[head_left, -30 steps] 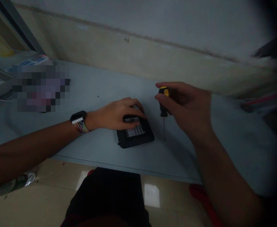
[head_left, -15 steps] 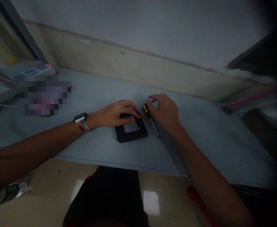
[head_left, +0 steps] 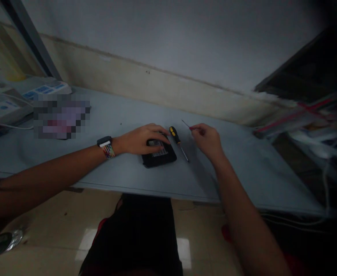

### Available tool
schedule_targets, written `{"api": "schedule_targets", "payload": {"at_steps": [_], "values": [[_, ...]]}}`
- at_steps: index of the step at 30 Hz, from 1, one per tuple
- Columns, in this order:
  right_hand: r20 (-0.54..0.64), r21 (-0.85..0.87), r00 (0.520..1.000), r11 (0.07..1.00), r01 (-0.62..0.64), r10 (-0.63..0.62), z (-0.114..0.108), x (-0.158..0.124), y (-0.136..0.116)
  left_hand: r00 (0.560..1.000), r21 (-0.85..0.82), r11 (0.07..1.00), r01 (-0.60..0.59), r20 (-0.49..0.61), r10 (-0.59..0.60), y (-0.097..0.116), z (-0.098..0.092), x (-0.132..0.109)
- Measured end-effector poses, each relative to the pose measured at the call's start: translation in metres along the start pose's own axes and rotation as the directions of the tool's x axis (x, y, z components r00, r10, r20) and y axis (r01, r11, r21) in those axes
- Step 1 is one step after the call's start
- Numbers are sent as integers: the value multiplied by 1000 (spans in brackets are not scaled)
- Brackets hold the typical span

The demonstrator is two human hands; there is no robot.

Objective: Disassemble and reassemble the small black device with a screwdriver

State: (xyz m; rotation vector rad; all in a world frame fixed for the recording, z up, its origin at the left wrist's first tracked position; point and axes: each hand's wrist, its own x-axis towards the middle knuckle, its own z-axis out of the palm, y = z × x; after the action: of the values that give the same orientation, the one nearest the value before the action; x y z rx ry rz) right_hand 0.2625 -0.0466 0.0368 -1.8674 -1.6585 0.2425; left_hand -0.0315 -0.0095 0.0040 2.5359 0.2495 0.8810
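Observation:
My left hand [head_left: 147,138] lies over a flat black device [head_left: 164,158] with a printed label on its upper face. The thumb and fingers bend around its far part and steady it on the table; what is under the palm is hidden. Pinched in my right hand [head_left: 207,141] is a small screwdriver [head_left: 186,124], its thin shaft pointing up and left and a bit of red handle showing. Between the device and that hand lies a larger screwdriver [head_left: 174,135] with a black and yellow handle, its metal tip toward me.
The light blue table [head_left: 122,172] runs along a wall [head_left: 134,73]. At left are white power strips [head_left: 46,91] with cables and a pixelated item [head_left: 61,119]. Blurred bags [head_left: 295,115] stand at the right end. A bottle [head_left: 3,243] is down at the lower left.
My right hand, earlier beside the larger screwdriver's handle with no small screwdriver visible, is now to its right with the small screwdriver showing. My left hand stays on the device. The view shifted slightly.

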Motion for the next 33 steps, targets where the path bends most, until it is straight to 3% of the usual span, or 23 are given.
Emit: {"api": "schedule_targets", "payload": {"at_steps": [3, 7, 10, 19, 33], "values": [[-83, 199, 992, 974, 108, -93, -14, -54, -29, 997, 57, 996, -66, 47, 63, 5, 2, 0], [107, 337, 978, 932, 132, -178, -29, -125, -64, 992, 109, 989, -104, 78, 95, 8, 5, -1], [183, 323, 949, 927, 188, -256, -32, -155, -78, 992, 110, 988, -110, 76, 102, 7, 6, -1], [179, 32, 883, 900, 435, -433, -31, -168, -88, 990, 129, 983, -130, 79, 121, 7, 6, 1], [308, -260, 894, 875, 409, -326, -29, -171, -108, 994, 101, 990, -98, 57, 92, 5, 9, 1]]}}
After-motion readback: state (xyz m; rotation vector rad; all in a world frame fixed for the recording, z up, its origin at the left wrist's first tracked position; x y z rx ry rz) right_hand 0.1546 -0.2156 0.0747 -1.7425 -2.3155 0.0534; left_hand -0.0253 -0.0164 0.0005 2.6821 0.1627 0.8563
